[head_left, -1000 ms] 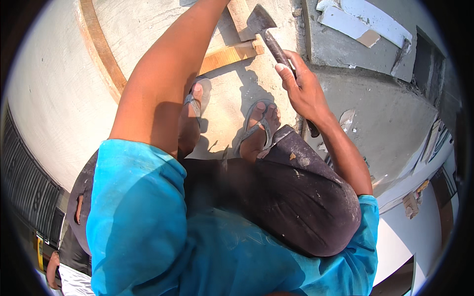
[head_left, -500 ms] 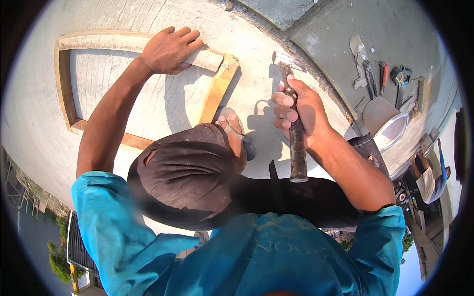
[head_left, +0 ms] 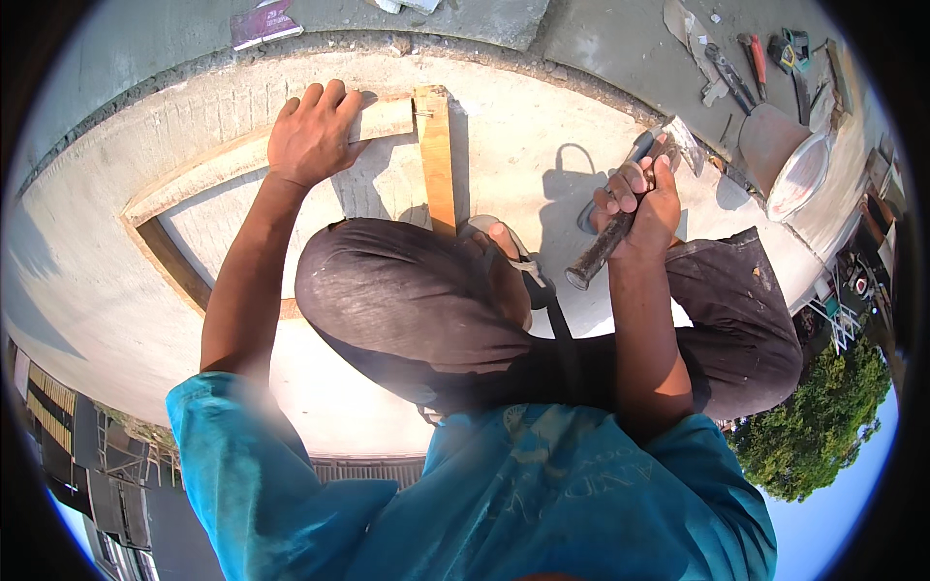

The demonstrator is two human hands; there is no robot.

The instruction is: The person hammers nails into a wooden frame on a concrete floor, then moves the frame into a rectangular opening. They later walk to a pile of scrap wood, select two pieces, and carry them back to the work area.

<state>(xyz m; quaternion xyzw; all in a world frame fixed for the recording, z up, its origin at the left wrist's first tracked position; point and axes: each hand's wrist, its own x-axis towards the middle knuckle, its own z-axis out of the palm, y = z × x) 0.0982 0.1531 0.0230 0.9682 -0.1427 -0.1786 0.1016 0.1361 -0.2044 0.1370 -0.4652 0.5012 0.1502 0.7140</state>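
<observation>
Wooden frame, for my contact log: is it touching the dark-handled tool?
Apart: the head view shows sunlit ground between the wooden frame and the dark-handled tool gripped in the right hand.

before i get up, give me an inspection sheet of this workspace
surface: pale concrete, mostly sunlit, with shadows across it
job's things: wooden frame lying on the concrete; dark-handled tool held above it
clutter: tipped bucket, long dark tool, red-handled tool and what looks like a tape measure, all at upper right
hands: left hand laid over the frame's long bar; right hand closed around the tool's handle
cables: nothing seen
surroundings: leafy tree at lower right; buildings at lower left
</observation>
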